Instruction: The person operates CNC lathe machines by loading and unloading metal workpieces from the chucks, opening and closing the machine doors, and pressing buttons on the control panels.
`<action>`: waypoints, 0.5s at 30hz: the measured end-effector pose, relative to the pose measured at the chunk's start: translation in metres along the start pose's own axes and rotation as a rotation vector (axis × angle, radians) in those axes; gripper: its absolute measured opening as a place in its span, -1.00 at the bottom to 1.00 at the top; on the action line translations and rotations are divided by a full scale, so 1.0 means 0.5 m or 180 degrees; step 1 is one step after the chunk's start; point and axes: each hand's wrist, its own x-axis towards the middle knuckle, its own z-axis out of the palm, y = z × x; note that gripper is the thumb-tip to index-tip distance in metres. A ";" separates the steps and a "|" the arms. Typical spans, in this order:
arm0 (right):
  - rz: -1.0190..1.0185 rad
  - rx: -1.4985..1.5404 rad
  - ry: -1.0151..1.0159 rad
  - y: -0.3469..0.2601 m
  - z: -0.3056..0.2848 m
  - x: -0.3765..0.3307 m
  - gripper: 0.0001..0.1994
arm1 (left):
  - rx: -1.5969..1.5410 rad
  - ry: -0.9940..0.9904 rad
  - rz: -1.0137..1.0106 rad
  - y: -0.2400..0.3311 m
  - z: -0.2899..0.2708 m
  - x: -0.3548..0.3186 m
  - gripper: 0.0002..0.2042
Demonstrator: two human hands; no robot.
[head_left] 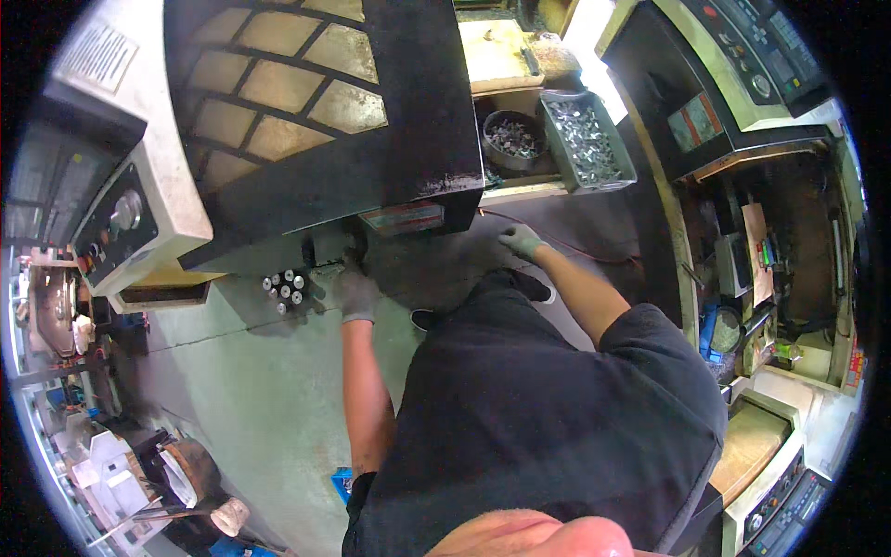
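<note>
Both left hand (356, 295), fingers too blurred to tell, and right hand (522, 242), fingers curled in, reach forward.

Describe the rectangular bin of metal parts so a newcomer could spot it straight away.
Find the big black machine cover with the pale, barred window. Just right of it, a dark round tub and a grey-green rectangular bin sit side by side, both holding small metallic parts. The bin is the right-hand one, with straight sides and corners.

machine workshop, control panel (115, 228), bin (605, 185) of metal parts (583, 137)
</note>
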 end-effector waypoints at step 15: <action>0.0069 -0.0062 0.0030 0.324 -0.313 -0.066 -0.67 | -0.0683 -0.0883 -0.1791 0.447 -0.172 0.046 -0.66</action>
